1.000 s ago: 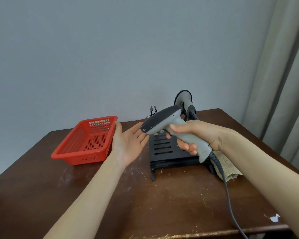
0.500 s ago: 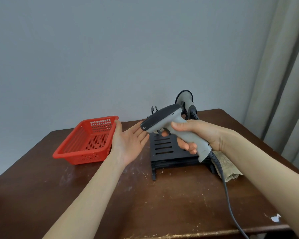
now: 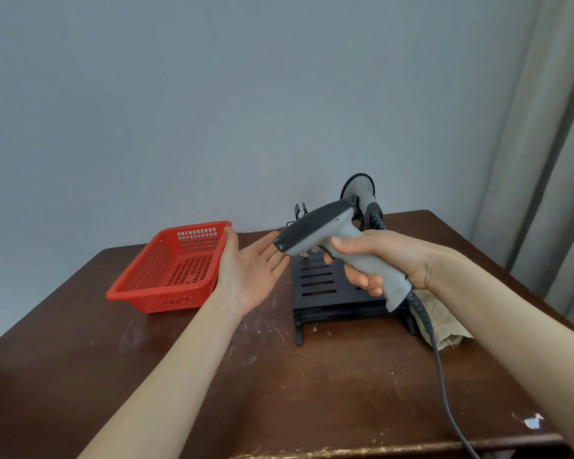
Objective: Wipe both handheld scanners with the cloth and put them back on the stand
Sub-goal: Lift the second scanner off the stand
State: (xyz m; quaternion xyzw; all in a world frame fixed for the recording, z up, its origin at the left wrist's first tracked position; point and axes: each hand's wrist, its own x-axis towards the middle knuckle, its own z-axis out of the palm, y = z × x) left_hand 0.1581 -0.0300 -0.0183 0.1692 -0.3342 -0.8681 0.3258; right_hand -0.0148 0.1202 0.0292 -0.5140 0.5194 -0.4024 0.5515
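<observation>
Red plastic basket point(image 3: 171, 271) at the left, resting on dark scuffed wooden table point(image 3: 212, 385), slotted walls and floor showing. Just right of it, left hand point(image 3: 251, 270) raised above the tabletop, palm up, fingers spread and holding nothing, fingertips close beside the nose of handheld scanner point(image 3: 332, 240). Grey body, black top, nose pointing left, lifted over black slatted stand point(image 3: 325, 293). Right hand point(image 3: 388, 260) wrapped tight around the scanner's grey handle, index finger along the front. Dark cable point(image 3: 444, 385) trailing from the handle's base down toward the near table edge. Behind, second scanner point(image 3: 362, 193) upright at the stand's back. Beige cloth point(image 3: 439, 321) lying on the table just right of the stand, partly hidden under the right forearm. Pale curtain point(image 3: 550, 160) at far right.
</observation>
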